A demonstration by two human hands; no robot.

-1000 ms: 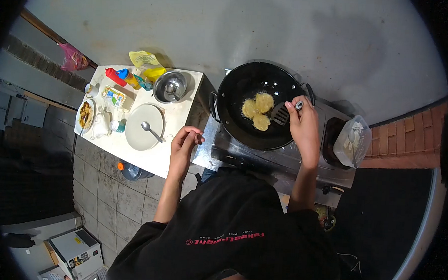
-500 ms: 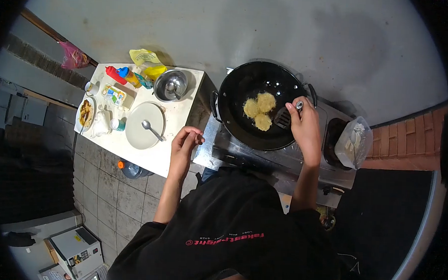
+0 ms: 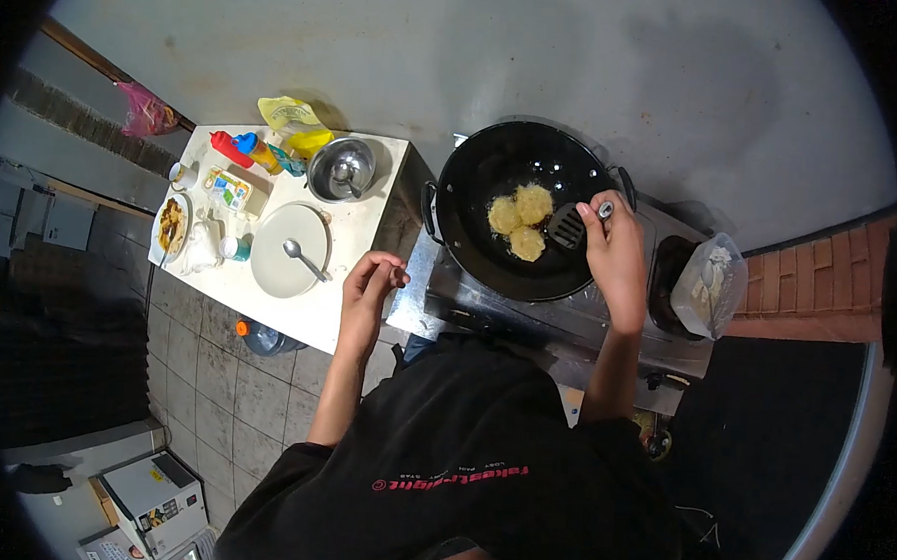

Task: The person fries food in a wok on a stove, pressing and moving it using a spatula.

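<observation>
My right hand is closed on the handle of a black slotted spatula, whose blade is inside the black wok, close to the fritters. Three pale golden fritters lie together in bubbling oil. The wok rests on a steel stove. My left hand hovers between the white table and the stove, fingers curled and pressed together; whether they hold anything is too small to tell. Left of it a grey spoon lies on a round plate.
On the white table stand a metal bowl, a red bottle, a yellow bag, a tub and a plate of food. A plastic container with white powder sits on the stove's right side.
The spatula blade has shifted slightly in the wok beside the fritters, tilting away and then back. My right hand has moved a little with it. My left hand has hardly moved.
</observation>
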